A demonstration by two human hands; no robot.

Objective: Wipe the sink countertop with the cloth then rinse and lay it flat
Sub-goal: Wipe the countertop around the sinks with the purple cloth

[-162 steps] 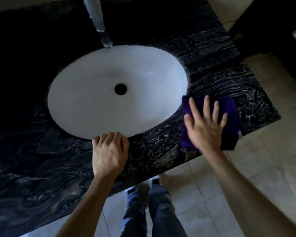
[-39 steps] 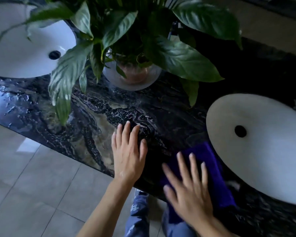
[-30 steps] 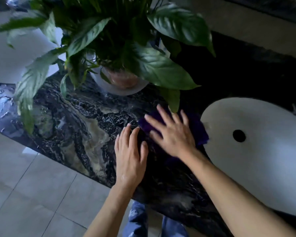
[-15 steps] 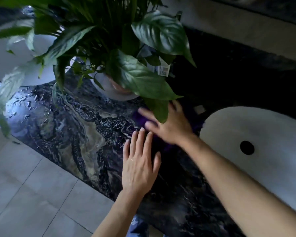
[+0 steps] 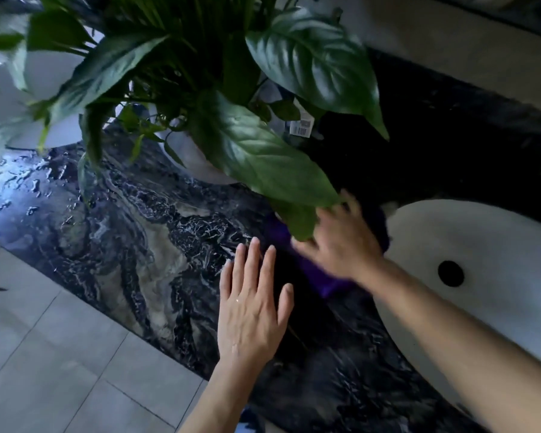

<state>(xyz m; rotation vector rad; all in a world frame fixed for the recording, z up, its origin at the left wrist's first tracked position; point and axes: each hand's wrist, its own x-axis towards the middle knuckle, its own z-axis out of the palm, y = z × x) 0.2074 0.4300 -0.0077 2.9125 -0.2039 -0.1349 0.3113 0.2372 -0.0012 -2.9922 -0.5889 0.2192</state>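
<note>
Head view shows two hands over one dark veined marble countertop (image 5: 132,245). One purple cloth (image 5: 320,278) lies on the stone between the hands, just left of one white oval sink basin (image 5: 481,245) with one dark drain hole (image 5: 451,273). The right hand (image 5: 341,242) is blurred and lies flat on the cloth with straight fingers, partly under a leaf, so most of the cloth is hidden. The left hand (image 5: 252,310) rests palm down on the countertop just beside the cloth, with fingers straight and slightly spread, holding nothing. One potted plant (image 5: 247,142) with large green leaves stands behind, in one pale pot (image 5: 194,157), and carries one barcode tag (image 5: 302,128). A second white basin (image 5: 44,89) shows at far left.
</note>
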